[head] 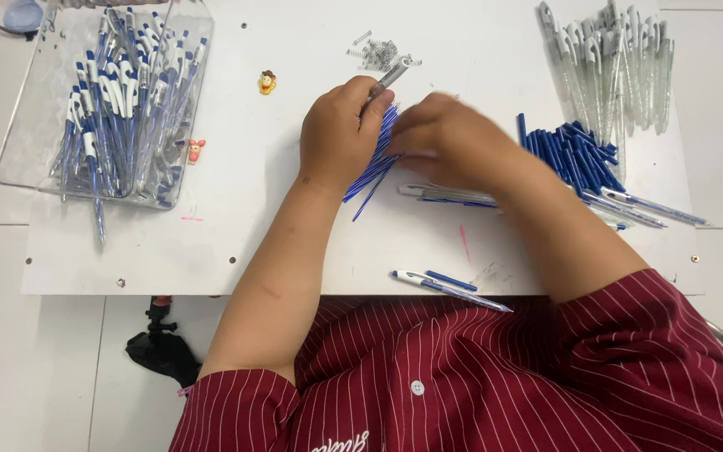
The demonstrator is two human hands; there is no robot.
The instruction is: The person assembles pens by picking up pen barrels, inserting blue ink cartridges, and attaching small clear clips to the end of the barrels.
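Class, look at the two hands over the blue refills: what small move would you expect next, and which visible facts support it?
Probably the right hand draws one refill out of the bundle of blue refills that the left hand grips, and feeds it into the clear pen barrel also held there. The right hand's fingers meet the bundle, and small springs lie just beyond on the white board.

Left hand [338, 134] grips blue refills [376, 163]; right hand [449, 141] touching.
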